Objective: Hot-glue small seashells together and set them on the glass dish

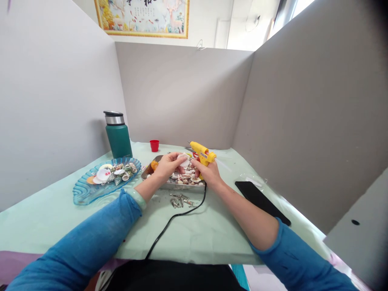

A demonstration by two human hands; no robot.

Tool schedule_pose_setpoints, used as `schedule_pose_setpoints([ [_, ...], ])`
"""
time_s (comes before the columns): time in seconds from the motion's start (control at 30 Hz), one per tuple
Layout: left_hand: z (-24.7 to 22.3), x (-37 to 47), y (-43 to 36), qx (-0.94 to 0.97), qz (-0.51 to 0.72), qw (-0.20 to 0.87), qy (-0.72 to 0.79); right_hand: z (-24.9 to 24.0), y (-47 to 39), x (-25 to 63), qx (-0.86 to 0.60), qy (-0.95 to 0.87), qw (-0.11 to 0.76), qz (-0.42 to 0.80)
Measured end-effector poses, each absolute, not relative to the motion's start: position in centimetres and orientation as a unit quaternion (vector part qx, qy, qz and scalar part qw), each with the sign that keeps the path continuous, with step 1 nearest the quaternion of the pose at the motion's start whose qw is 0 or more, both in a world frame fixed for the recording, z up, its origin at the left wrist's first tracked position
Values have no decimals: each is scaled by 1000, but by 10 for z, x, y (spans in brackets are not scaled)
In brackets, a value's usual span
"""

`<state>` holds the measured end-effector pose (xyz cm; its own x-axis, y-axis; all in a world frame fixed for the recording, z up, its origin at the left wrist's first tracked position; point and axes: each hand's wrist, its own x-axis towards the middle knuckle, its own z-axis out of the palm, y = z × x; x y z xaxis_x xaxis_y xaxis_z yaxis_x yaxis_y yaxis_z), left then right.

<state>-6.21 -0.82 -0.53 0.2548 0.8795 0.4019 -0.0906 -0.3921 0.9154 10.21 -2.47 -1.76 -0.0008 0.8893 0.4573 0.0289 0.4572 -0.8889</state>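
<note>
Between the thumb and fingers of my left hand [169,165] is a white disc [183,160], perhaps a flat shell. My right hand [206,171] is wrapped round the handle of a yellow glue gun [203,153], whose nozzle points up and to the left, behind the disc. A black cord [176,215] runs from the gun's handle down over the table's front edge. Under both hands sits a metal tray [169,186] full of small shells [188,178], partly hidden by my fingers. In front of the tray lie several silver metal clips [181,201].
A blue scalloped dish [83,193] with shells and discs stands at the left, before a green bottle [117,137]. A red cup [154,146] is at the back. To the right lies a black flat object [262,202]. Grey partitions [184,93] enclose the table.
</note>
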Motion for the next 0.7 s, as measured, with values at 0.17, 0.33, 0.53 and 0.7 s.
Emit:
schedule_pose_setpoints([
  [0.17,-4,-62,-10,648,516,473,301,-17,-26,102,-380,-614,594,354],
  [0.33,-3,-62,-12,651,511,473,302,-19,-25,103,-390,-633,574,344],
  [0.53,-5,-62,-11,656,509,472,297,-20,-24,104,-396,-638,567,338],
  [0.7,-4,-63,-11,656,512,456,316,-20,-25,104,-398,-642,564,334],
])
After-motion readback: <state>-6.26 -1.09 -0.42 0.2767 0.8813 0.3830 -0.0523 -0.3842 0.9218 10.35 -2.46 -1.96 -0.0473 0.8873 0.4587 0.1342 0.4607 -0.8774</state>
